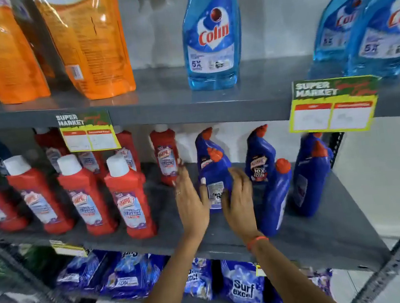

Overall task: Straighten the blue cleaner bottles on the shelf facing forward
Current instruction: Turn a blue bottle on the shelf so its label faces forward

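Several dark blue cleaner bottles with orange caps stand on the grey middle shelf [325,234]. My left hand [191,202] and my right hand [237,197] clasp the front blue bottle [216,177] from both sides; its back label with a barcode faces me. Another blue bottle stands close behind it. To the right, a blue bottle [259,159] shows its front label, a nearer blue bottle [276,197] is turned sideways, and a far-right blue bottle [310,175] is also turned away.
Red cleaner bottles [129,197] with white caps fill the shelf's left half. Light blue glass-cleaner bottles [211,36] and orange pouches [90,44] stand on the shelf above. Price tags [332,107] hang from its edge. Detergent bags [243,287] lie on the shelf below.
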A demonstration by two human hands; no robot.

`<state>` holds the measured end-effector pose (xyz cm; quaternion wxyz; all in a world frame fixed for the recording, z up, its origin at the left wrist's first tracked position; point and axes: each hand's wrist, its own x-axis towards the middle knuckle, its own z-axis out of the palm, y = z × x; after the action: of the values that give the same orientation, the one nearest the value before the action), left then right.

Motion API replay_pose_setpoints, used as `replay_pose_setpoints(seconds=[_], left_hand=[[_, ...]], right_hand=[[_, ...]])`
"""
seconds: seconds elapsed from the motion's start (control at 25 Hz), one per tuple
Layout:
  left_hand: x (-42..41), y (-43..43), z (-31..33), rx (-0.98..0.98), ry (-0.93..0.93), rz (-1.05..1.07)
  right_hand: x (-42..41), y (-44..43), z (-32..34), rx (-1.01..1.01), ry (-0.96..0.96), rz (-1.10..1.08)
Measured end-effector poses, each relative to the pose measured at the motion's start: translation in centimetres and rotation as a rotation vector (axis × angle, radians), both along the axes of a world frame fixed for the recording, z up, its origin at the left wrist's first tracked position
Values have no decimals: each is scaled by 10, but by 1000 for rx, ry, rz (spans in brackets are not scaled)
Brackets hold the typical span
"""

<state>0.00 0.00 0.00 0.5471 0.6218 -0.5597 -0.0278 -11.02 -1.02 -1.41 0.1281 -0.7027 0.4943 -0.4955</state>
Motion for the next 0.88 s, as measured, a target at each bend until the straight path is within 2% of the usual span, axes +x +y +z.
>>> replay_pose_setpoints(seconds=[0.12,0.2,0.4,0.52,0.68,0.88], left_hand=[[20,-30,-11,225,148,-234],[32,-47,-17,343,205,-385],[42,-68,-19,436,449,-542],[45,-67,-8,452,449,-611],[39,-57,-7,337,437,-526],[25,-47,2,214,392,-314]], right_hand=[[8,-22,-23,289,-1,-47],[14,-30,-35,410,2,-48],[22,-38,-38,540,-168,-38],[15,-40,-37,550,-187,33],[7,-37,-33,544,-165,99],[19,-29,-28,432,-25,16]])
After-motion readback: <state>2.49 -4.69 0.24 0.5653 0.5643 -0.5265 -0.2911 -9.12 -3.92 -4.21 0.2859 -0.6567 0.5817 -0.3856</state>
